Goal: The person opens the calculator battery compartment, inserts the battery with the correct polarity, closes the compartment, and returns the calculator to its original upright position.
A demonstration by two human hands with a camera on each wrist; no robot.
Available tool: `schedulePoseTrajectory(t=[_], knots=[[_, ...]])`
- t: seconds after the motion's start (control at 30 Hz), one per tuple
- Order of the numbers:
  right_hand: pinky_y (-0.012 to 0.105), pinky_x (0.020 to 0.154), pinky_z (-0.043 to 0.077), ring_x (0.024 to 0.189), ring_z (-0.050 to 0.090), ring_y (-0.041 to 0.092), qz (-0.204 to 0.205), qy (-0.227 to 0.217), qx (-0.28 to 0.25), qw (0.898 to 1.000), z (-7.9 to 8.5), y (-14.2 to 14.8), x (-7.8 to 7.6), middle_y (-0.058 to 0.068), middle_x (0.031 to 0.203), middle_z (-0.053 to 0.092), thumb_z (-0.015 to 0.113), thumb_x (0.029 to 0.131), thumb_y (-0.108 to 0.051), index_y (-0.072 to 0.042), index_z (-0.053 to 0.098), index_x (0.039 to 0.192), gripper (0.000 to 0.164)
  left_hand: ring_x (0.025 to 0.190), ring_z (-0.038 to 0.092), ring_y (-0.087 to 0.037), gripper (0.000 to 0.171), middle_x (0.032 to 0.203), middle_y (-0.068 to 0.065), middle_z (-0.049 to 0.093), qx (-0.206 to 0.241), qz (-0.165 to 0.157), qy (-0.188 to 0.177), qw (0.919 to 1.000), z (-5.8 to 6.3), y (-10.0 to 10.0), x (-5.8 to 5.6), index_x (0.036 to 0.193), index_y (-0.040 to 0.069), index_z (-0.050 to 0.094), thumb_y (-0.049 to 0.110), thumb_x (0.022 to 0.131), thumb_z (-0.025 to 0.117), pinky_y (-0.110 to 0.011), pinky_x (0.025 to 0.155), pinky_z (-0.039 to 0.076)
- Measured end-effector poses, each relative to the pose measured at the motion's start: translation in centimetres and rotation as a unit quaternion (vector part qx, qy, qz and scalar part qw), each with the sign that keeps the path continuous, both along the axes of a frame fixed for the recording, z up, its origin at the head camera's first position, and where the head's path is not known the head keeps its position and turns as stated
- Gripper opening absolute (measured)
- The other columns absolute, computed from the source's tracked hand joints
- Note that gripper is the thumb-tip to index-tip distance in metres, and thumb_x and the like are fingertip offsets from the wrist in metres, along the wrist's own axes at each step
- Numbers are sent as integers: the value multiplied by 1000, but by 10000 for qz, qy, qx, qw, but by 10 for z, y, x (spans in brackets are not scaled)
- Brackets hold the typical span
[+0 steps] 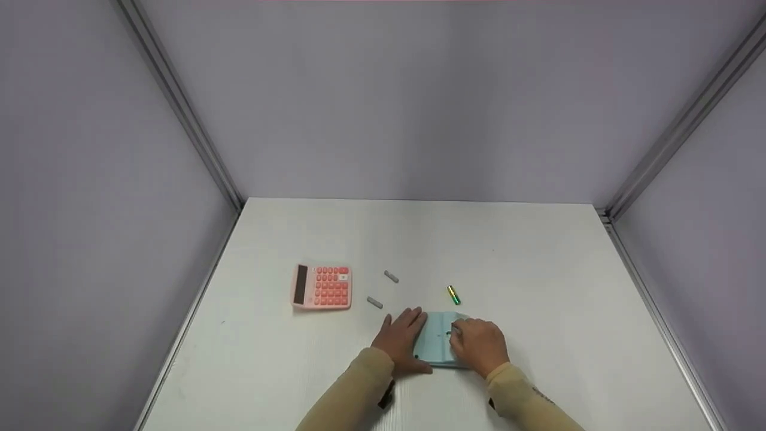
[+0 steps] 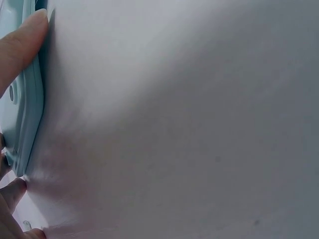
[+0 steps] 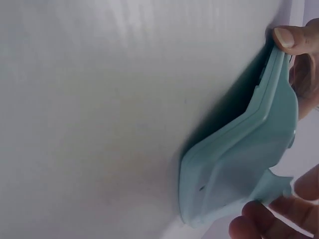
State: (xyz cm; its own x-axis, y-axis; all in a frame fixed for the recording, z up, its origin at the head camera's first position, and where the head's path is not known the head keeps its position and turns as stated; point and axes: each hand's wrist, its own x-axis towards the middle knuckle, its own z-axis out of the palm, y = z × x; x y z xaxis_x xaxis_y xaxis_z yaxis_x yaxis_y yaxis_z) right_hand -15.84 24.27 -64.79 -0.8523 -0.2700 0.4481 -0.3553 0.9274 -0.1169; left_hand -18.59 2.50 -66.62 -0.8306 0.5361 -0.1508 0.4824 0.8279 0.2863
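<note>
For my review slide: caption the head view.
Left hand and right hand on a blue device; nearby, pink calculator, two gray cylinders, one green-gold cylinder.

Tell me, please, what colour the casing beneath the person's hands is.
The casing is pale blue-green, showing best in the right wrist view.

Device (image 1: 429, 347) on the table (image 1: 538, 257), left hand (image 1: 402, 341) at its left, right hand (image 1: 480, 346) on its right!
Toward the left edge, the calculator (image 1: 323, 288); just right of it, one battery (image 1: 374, 302), another (image 1: 391, 276) nearer the far edge; farther right, a third (image 1: 453, 294), just beyond the device.
</note>
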Motion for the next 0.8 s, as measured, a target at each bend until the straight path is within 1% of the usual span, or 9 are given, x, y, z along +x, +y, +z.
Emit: schedulePoseTrajectory(t=[0.07,0.13,0.27,0.37,0.5,0.57,0.6,0.7,0.8], knots=[[33,56,53,64,64,14,15,-89,-9,10000,-2,2,2,-3,74,69,72,80,-25,-14,74,86,13,146,12,-15,120,160,8,15,-37,23,-11,10000,0,0,0,155,27,16,77,61,70,-48,117,17],[33,57,54,67,65,14,-9,-276,-55,9996,-4,3,4,-2,78,70,74,79,-25,-13,74,90,16,146,12,-15,120,160,8,15,-59,32,0,10000,0,0,0,155,26,16,77,61,70,-48,117,17],[32,59,55,71,67,16,-87,-553,-192,9982,-5,4,6,0,82,69,76,78,-19,-11,72,95,19,146,12,-15,120,160,8,15,-75,24,19,10000,0,0,0,155,26,16,77,61,69,-49,117,17],[31,59,55,71,66,14,-146,-637,-281,9975,-4,3,6,1,84,70,74,78,-15,-10,71,98,21,146,12,-15,120,160,8,14,-72,15,17,10000,-1,0,0,155,26,16,78,61,69,-49,117,17],[29,52,50,58,54,8,-294,-821,-372,9955,-4,2,7,2,80,69,73,80,-15,-8,65,115,37,146,11,-14,120,160,10,13,-90,10,-16,10000,-2,0,1,155,27,15,78,61,68,-49,117,17],[29,49,49,55,47,6,-395,-885,-409,9945,-3,1,7,4,79,68,73,81,-15,-6,60,121,43,146,10,-14,119,160,10,13,-107,12,-24,9999,-1,0,1,155,27,15,78,62,68,-49,117,17],[29,49,48,54,46,6,-438,-915,-433,9939,-3,0,7,4,79,69,73,81,-15,-6,59,123,45,146,11,-14,119,160,10,13,-112,14,-18,9999,-1,0,1,155,27,15,78,62,69,-49,117,17],[33,54,52,59,57,11,-545,-897,-466,9934,-2,-1,6,7,85,71,73,82,-15,-7,60,122,43,146,12,-15,119,160,9,14,-116,14,30,9999,0,0,1,155,27,16,77,62,69,-49,116,18],[39,66,55,75,68,20,-612,-850,-448,9935,-1,-1,5,7,93,73,74,82,-13,-8,64,119,38,146,13,-15,119,160,7,14,-102,0,90,9999,0,0,1,155,26,16,78,62,68,-49,116,19]])
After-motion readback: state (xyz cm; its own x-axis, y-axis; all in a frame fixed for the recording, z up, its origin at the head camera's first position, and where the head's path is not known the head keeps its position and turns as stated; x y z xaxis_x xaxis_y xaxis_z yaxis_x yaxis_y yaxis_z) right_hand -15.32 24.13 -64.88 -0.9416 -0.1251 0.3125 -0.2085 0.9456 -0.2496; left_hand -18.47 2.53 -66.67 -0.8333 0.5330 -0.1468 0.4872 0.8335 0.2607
